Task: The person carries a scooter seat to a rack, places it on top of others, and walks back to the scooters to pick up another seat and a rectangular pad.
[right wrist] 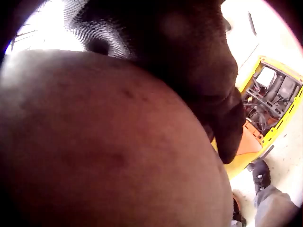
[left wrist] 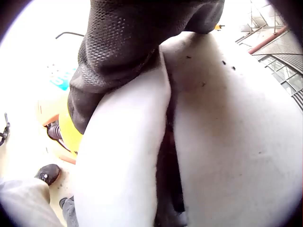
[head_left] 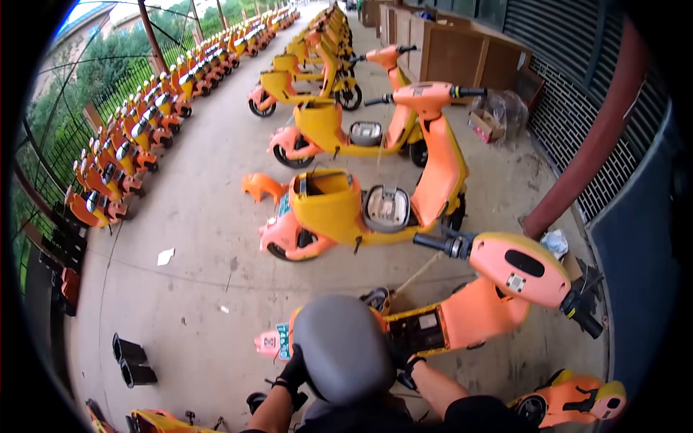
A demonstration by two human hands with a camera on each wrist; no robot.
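Note:
A grey scooter seat [head_left: 343, 350] is held up in front of the body, between my two hands, over an orange-and-yellow scooter. My left hand [head_left: 294, 372], in a black glove, grips its left side. In the left wrist view the left glove [left wrist: 128, 47] bends over the pale seat [left wrist: 227, 118], where a dark gap runs down. At the opposite side my gloved right hand [head_left: 406, 361] holds on. The right wrist view has that glove [right wrist: 189, 56] along the curved edge of the seat [right wrist: 109, 132]. Below, the scooter's open battery bay [head_left: 419, 330] shows wiring and parts.
More seatless scooters [head_left: 328, 206] stand in a row ahead, with another long row [head_left: 144, 137] along the left fence. Two black bins [head_left: 133, 361] lie on the floor at left. A red post [head_left: 592, 144] leans on the right, near a cardboard box [head_left: 485, 126].

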